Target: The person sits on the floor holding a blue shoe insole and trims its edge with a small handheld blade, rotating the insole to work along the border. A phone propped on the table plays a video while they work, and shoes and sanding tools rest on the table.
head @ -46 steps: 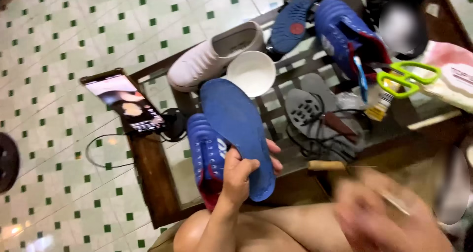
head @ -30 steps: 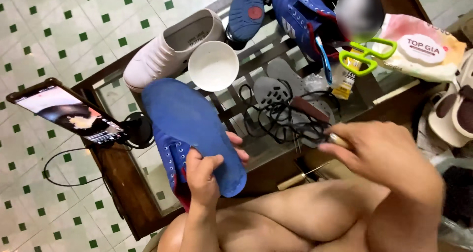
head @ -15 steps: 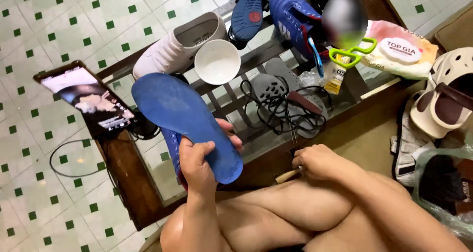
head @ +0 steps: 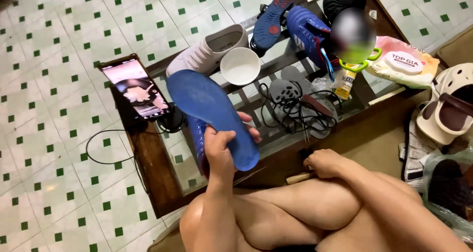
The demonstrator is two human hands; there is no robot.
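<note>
Left hand (head: 220, 148) pinches my blue insole (head: 212, 116) flat against the shoe (head: 199, 143) behind it; right hand (head: 322, 162) curls around a wooden-handled tool (head: 298, 178) beside my knee.

lit phone (head: 134, 88) propped at the left end of the glass table (head: 162, 183), dark rectangle, screen glowing pink and white. at the table's far right end, soft pink-and-orange wipes pack (head: 406, 61) with round white lid. just left of that pack, small yellow bottle (head: 343, 83), pale label.
</note>
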